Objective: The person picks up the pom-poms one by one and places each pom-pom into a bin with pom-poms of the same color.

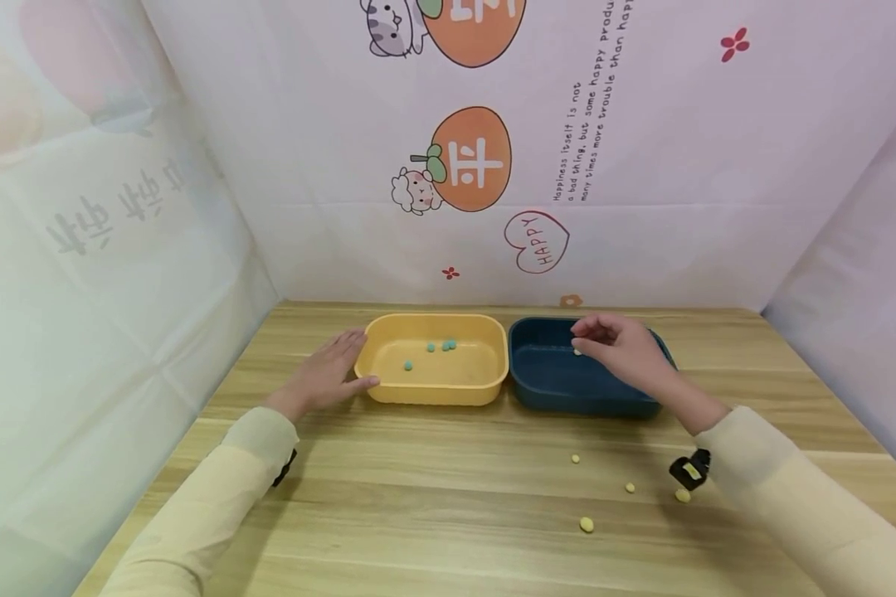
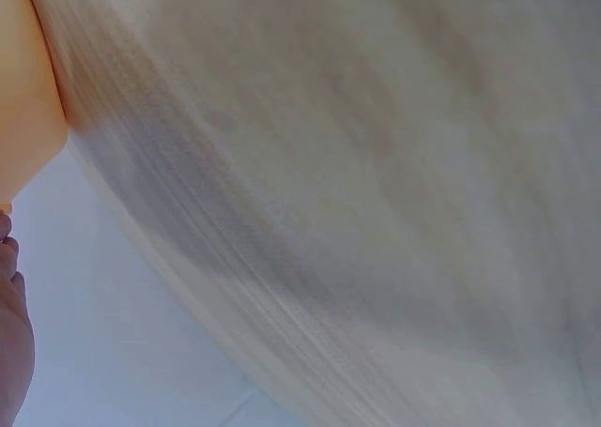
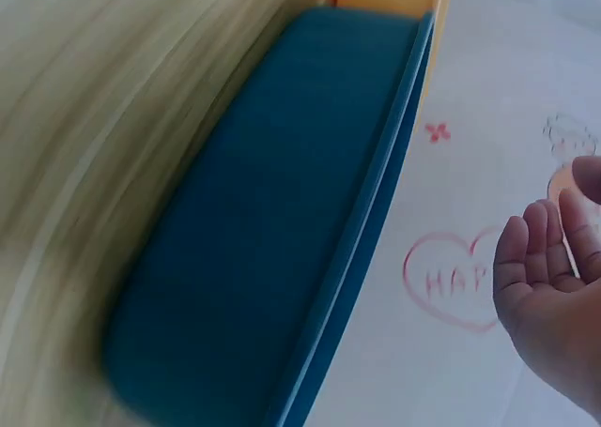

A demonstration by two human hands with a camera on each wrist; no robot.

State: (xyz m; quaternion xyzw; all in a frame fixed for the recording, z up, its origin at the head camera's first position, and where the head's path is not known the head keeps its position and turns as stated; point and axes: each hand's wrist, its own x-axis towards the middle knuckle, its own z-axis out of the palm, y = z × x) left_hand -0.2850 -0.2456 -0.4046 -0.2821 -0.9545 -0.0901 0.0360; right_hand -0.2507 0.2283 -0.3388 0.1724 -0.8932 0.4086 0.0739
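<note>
My left hand (image 1: 327,375) rests against the left end of a yellow plastic bin (image 1: 433,395), its fingers along the side and its thumb at the front rim. Several small turquoise balls (image 1: 430,347) lie in that bin. Over the dark blue bin (image 1: 586,400) to its right hovers my right hand (image 1: 623,348), with a gap between thumb and fingertips. A small pale yellow ball (image 1: 577,352) shows just below the thumb tip, seemingly apart from it. In the right wrist view the fingers of the right hand (image 3: 554,286) are loosely bent and hold nothing visible.
Several pale yellow pieces lie on the wooden table (image 1: 418,497) in front of the blue bin, among them a larger one (image 1: 586,524) and one near the right sleeve (image 1: 683,496). A printed cloth (image 1: 328,166) hangs behind the bins, with more cloth at both sides.
</note>
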